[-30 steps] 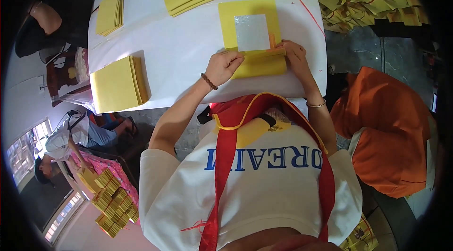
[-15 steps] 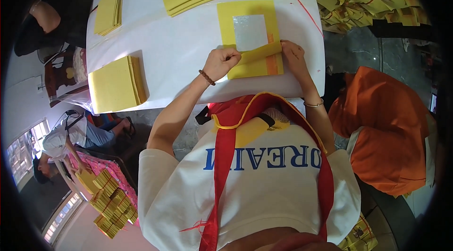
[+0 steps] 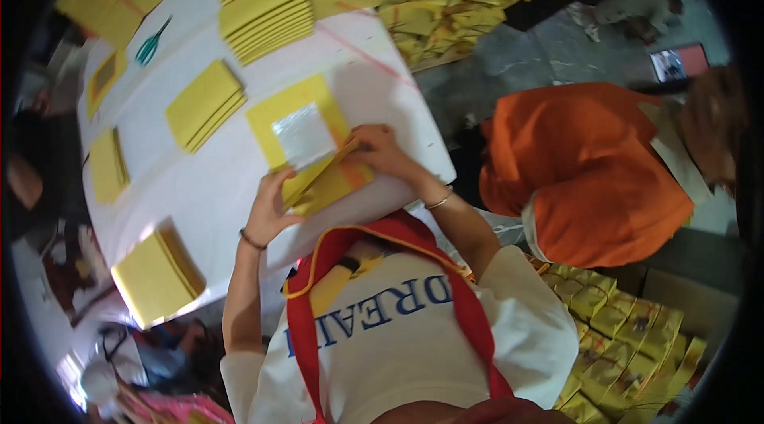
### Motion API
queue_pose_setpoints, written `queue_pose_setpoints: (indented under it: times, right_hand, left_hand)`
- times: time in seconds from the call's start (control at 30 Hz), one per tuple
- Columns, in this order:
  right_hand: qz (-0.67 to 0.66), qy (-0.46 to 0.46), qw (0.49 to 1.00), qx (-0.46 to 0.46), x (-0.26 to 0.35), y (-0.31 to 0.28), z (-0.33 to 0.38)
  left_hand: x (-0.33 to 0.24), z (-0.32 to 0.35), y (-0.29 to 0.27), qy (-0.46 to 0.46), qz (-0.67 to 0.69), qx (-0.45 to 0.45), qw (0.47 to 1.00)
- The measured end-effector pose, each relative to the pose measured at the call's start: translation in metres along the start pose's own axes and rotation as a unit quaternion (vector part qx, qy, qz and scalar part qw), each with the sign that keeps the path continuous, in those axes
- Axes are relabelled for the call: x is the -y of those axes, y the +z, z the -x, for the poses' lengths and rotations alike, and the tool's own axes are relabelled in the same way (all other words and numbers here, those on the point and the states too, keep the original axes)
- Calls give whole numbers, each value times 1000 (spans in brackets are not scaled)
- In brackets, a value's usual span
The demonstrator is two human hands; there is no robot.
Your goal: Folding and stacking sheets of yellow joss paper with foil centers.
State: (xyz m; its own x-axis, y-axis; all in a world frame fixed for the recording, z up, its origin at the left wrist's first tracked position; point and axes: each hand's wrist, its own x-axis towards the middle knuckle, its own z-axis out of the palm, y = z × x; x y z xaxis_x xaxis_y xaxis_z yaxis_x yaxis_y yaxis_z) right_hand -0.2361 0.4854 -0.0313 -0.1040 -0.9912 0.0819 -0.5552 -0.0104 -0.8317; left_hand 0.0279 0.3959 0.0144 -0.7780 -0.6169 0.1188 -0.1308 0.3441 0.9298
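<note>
**Folding a yellow sheet**

At the white table's (image 3: 199, 185) near edge, the left hand (image 3: 269, 213) and right hand (image 3: 380, 149) pinch the yellow sheet (image 3: 298, 109) bearing a silver square (image 3: 303, 136); seemingly mid-fold; pressing the crease flat likely follows.

Five separate stacks of yellow paper sheets (image 3: 267, 6) lie on one white table (image 3: 215, 193). One pair of teal scissors (image 3: 151, 40). One silver foil square (image 3: 304, 136). Two hands work there.
</note>
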Motion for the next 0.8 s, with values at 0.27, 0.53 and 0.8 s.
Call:
queue_pose_setpoints:
  times: [0.27, 0.53, 0.8]
  right_hand:
    - [8, 36, 999, -7, 2, 7, 5]
    - [-87, -92, 992, 13, 23, -38, -1]
    - [-83, -89, 982, 144, 25, -15, 15]
  left_hand:
    - [43, 6, 0, 95, -384, -59, 917]
    - [7, -14, -6, 191, -383, -101, 898]
    - [17, 20, 10, 105, -230, -54, 966]
